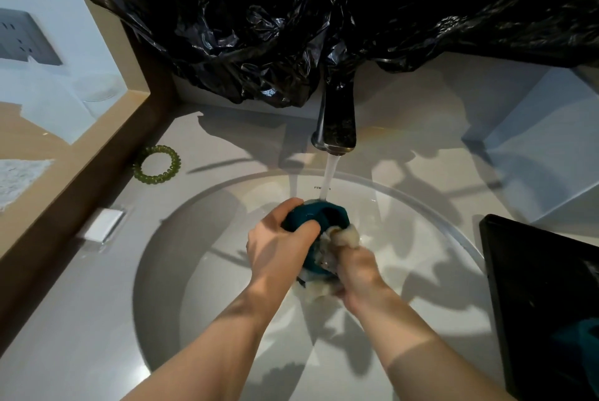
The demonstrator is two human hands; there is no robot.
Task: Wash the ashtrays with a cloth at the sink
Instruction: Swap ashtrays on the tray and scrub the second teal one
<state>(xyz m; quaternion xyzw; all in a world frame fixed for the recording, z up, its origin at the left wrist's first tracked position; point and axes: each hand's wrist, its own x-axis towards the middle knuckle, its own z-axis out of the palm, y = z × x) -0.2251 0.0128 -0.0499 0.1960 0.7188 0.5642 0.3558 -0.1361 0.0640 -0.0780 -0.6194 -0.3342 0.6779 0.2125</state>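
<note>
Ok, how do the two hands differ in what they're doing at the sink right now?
The left hand grips the teal ashtray, fingers curled over its rim; the right hand is bunched around the pale cloth. The left hand steadies the ashtray under the water stream, while the right hand presses the cloth against the ashtray's side. Both are closed and over the sink.
</note>
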